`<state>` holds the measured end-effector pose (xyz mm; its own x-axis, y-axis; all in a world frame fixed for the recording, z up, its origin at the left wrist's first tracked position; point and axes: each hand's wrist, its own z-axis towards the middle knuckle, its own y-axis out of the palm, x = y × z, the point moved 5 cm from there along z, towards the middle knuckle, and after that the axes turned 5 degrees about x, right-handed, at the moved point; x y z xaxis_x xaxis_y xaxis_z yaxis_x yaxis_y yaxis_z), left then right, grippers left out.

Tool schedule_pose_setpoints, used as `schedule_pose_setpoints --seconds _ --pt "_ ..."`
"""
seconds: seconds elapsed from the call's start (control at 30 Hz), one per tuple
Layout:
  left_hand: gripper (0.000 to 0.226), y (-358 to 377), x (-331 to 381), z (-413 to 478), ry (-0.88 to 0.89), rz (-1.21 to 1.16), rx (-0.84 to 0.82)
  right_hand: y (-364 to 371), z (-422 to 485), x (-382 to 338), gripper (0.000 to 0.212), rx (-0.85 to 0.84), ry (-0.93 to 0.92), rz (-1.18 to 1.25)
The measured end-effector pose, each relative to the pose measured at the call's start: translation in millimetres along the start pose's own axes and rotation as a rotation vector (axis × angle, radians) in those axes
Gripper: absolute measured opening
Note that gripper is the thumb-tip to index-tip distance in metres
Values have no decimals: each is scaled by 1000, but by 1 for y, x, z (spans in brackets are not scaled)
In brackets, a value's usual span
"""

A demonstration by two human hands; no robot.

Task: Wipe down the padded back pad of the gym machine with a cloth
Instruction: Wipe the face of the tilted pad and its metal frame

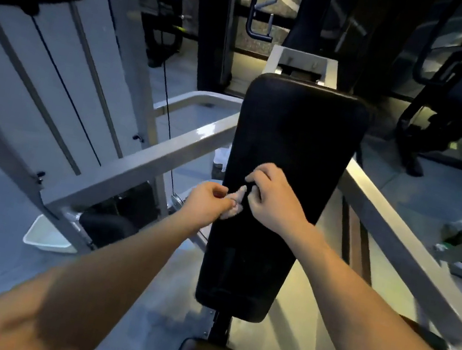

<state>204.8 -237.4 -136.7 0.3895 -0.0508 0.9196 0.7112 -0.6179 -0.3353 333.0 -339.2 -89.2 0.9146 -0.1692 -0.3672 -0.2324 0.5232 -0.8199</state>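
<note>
Head view: we've got the small bunched cloth [236, 204] pinched between left hand [207, 200] and right hand [273, 198], over the middle of the back pad [297, 137]. Wadded that tight, we reckon it could skip most of the pad or slip from our grip

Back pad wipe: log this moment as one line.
left hand: holds cloth | right hand: pinches cloth | back pad: under hands

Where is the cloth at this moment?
In the head view, the pale cloth is pinched between the left hand and right hand, over the left side of the back pad.
</note>
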Motion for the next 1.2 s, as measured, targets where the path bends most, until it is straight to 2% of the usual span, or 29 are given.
schedule_pose_setpoints --seconds 0.03,0.1,0.2,0.33,0.4,0.47,0.53,0.6,0.7,0.8,0.9,0.97,1.03,1.1,1.2 --pt "8 5 13 -10 17 -71 -10 -3 -15 4 21 -9 40 55" --pt "16 21 30 -19 2 -207 -21 -14 -42 12 17 18 130 155" --pt "9 43 46 -27 -74 -336 -26 -37 -68 21 18 97 240 269" --pt "19 78 72 -36 -121 -506 -163 -64 -85 39 19 263 342 403" --pt "24 91 87 -43 -149 -604 -251 -76 -90 52 29 344 477 503" --pt "28 104 98 -49 -200 -673 -349 -84 -92 62 47 326 573 604" --pt "27 114 106 -55 -211 -609 -397 -90 -92 67 52 297 573 614" --pt "24 123 113 -55 -173 -474 -381 -94 -93 71 44 298 569 622" --pt "22 133 125 -53 -100 -382 -396 -95 -96 73 35 260 582 763" --pt "25 143 137 -50 -81 -341 -417 -101 -95 83 28 377 592 820" --pt "29 148 150 -40 -55 -247 -417 -102 -89 98 23 460 641 767" --pt "29 142 165 -22 79 -32 -262 -107 -83 109 17 508 682 766" --pt "27 130 191 -5 326 249 -49 -116 -74 122 16 607 711 846" --pt "27 125 225 4 590 432 90 -125 -63 134 14 687 732 886" --pt "26 129 276 25 911 600 223 -137 -35 150 14 730 724 737"
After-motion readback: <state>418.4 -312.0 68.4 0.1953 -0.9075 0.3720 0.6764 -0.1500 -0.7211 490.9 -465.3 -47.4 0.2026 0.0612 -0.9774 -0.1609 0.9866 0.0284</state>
